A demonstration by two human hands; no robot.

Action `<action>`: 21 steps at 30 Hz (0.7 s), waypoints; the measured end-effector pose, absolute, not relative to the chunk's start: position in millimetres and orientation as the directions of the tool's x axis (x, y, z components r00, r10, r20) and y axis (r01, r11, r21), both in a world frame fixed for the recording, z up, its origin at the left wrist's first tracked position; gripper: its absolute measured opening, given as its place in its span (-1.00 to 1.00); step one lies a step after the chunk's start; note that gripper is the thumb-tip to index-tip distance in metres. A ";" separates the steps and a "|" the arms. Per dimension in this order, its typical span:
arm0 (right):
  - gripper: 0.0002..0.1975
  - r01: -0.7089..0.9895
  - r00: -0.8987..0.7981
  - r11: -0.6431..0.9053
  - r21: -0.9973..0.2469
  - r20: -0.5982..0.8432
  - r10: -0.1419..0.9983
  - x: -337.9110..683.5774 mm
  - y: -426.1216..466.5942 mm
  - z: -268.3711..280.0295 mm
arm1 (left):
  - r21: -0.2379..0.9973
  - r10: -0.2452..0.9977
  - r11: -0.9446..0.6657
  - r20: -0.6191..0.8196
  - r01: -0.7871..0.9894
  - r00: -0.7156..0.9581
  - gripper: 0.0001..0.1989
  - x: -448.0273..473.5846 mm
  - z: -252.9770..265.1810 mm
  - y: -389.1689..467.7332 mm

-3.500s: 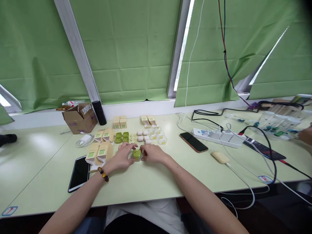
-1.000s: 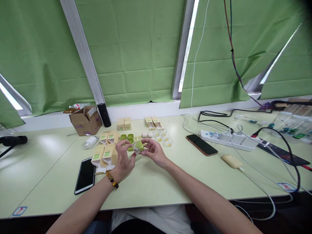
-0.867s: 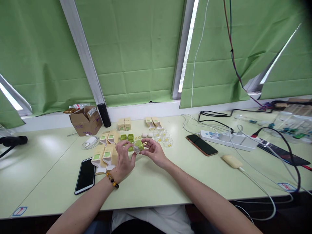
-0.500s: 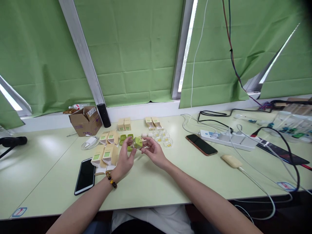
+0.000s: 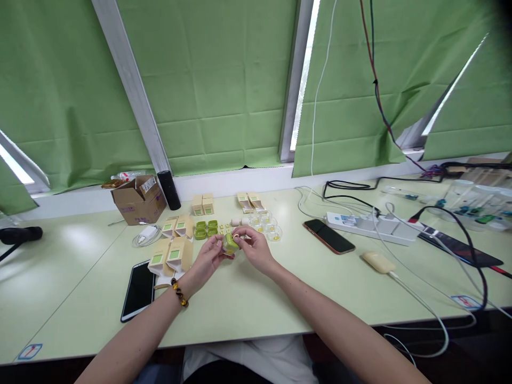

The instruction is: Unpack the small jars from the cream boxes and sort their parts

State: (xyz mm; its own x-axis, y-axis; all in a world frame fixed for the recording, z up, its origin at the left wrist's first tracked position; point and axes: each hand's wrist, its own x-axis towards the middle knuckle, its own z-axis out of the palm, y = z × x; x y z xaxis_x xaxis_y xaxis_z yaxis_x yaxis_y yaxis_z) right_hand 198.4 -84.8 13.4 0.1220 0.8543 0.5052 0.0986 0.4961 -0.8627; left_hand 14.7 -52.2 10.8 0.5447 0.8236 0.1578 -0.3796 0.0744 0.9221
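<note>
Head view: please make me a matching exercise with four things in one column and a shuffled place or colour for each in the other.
Things
1. small green-topped container
2. bracelet
3. black cylinder
4. power strip

Place or colour
A. beside the cardboard box
B. white all along
C. between the left hand and right hand
D. amber and dark beads

Pairs: 1-C, 2-D, 3-A, 4-B

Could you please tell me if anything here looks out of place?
No spill or damage shows. The white cable from the cream case looks rather untidy, drooping over the front edge of the table; the green caps sit in neat rows.
</note>
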 end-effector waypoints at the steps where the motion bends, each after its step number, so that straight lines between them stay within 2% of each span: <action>1: -0.83 0.100 0.129 0.481 -0.871 0.490 0.862 198.4 -84.4 13.0 | 0.936 0.822 0.050 0.159 -0.348 0.546 -0.64 14.4 11.6 -52.7; 3: -0.80 0.110 0.140 0.446 -0.888 0.458 0.878 198.3 -84.1 12.7 | 0.964 0.826 -0.055 0.190 -0.260 0.531 -0.61 13.6 12.3 -53.1; 5: -0.80 0.138 0.141 0.417 -0.898 0.435 0.889 198.0 -84.5 12.8 | 0.964 0.833 -0.228 0.266 -0.138 0.485 -0.54 13.0 11.9 -53.0; 7: -0.82 0.185 0.127 0.402 -0.897 0.428 0.895 197.4 -85.2 12.6 | 0.920 0.829 -0.392 0.349 0.010 0.438 -0.44 12.7 10.6 -52.9; 9: -0.83 0.218 0.116 0.393 -0.893 0.424 0.898 196.7 -85.5 11.8 | 0.865 0.824 -0.482 0.393 0.138 0.408 -0.41 12.6 9.0 -52.6; 14: -0.74 0.135 0.152 0.360 -0.923 0.379 0.913 197.1 -81.5 7.8 | 0.817 0.832 -0.521 0.421 0.246 0.362 -0.50 11.2 4.5 -49.1; 21: -0.51 -0.228 0.215 0.320 -0.920 0.273 0.938 207.9 -74.1 12.3 | 0.845 0.850 -0.482 0.387 0.231 0.358 -0.46 7.0 3.9 -44.4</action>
